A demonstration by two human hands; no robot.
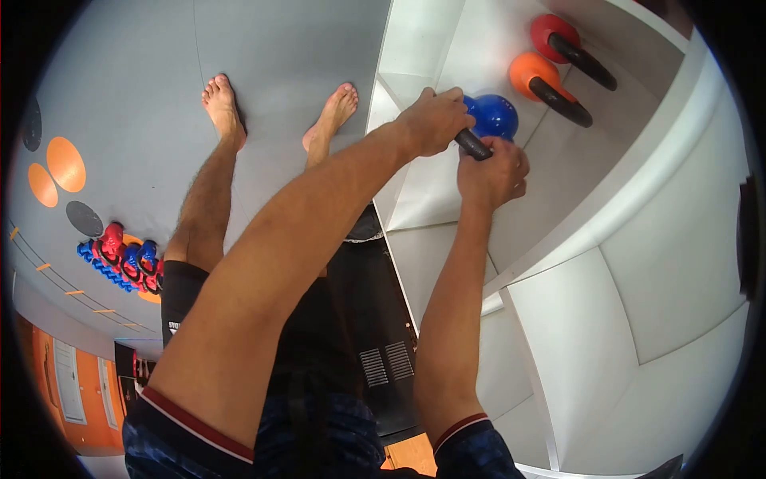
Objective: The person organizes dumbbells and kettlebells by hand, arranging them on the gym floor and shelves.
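A blue kettlebell with a black handle stands on a white shelf. My left hand and my right hand are both closed around its black handle, one at each end. Beside it on the same shelf stand an orange kettlebell and a red kettlebell, each with a black handle. My bare feet stand on the grey floor to the left of the shelf.
The white shelving unit fills the right side, with lower compartments below. On the grey floor at the left lie orange and dark round discs and a row of red and blue weights.
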